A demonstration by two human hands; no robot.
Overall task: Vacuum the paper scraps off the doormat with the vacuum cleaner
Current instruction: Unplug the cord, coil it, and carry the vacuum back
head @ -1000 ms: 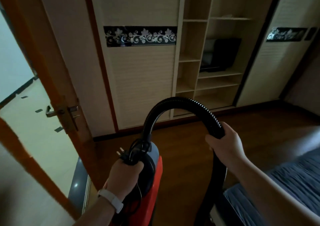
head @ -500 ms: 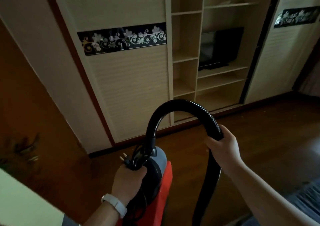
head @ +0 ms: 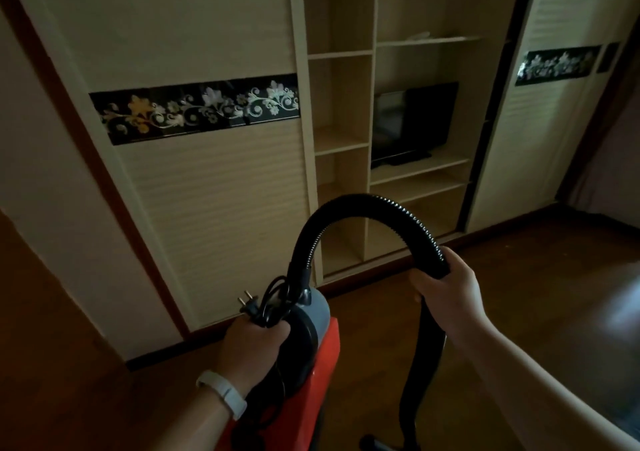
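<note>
While standing low in the centre of view, above the wooden floor (head: 519,298) and in front of a sliding-door wardrobe (head: 214,191), vacuum cleaner (head: 323,353): red body, grey-and-black top.
Left hand (head: 254,343): fingers curled round the top handle together with the bundled black cord (head: 273,298); two-pin plug (head: 247,303) sticks up beside the knuckles; white wristband (head: 223,393) on that wrist.
Right hand (head: 446,294): fingers wrapped round the black ribbed hose (head: 363,199), which arches up from the cleaner's top.
Television (head: 415,121): on an open shelf.
</note>
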